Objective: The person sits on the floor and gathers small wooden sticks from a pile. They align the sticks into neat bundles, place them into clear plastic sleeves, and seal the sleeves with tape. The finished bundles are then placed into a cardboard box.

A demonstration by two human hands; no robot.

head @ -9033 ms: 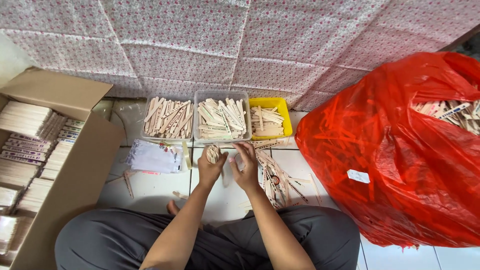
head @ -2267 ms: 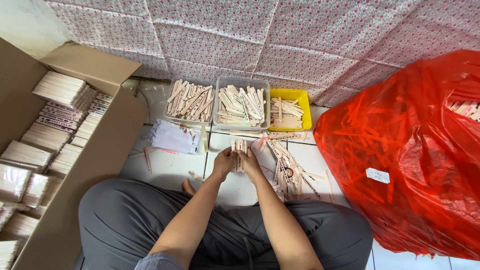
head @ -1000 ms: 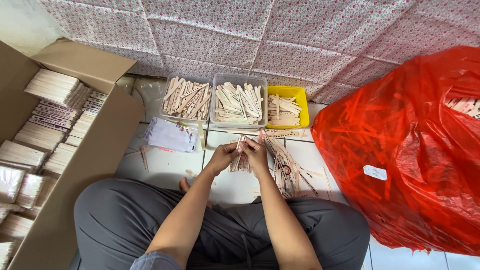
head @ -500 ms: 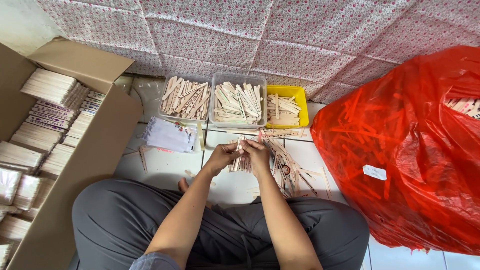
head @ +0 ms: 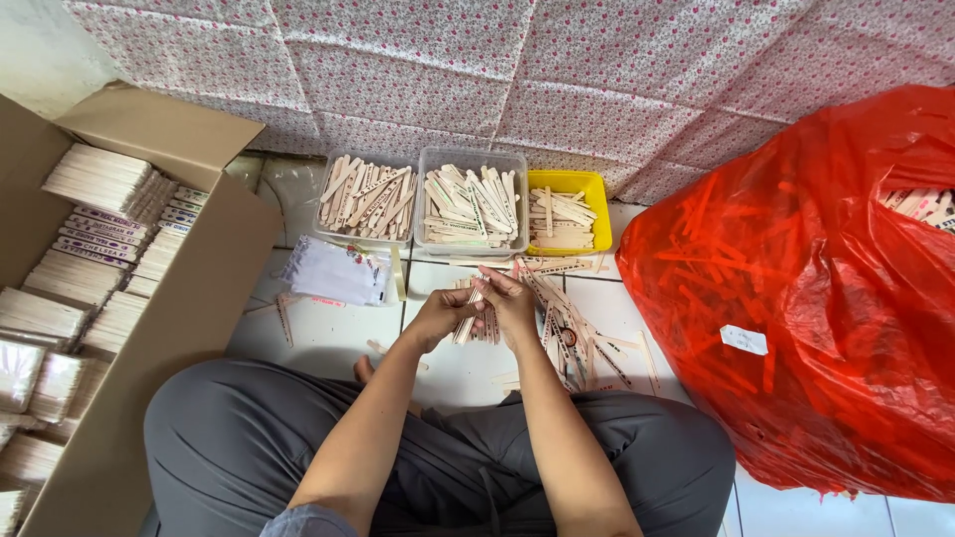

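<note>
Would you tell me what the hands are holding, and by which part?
Both hands, left hand and right hand, share a small bundle of wooden sticks, gripped around its middle.

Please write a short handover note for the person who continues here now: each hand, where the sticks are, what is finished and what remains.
Left hand and right hand: both closed on one small bundle of wooden sticks, held above the tiled floor.
Loose sticks lie on the floor to the right of the hands.
Done: two clear tubs and the yellow tub hold sticks; the cardboard box on the left holds stacked bundles.
Left: the loose pile, and the red bag, full of sticks.
</note>
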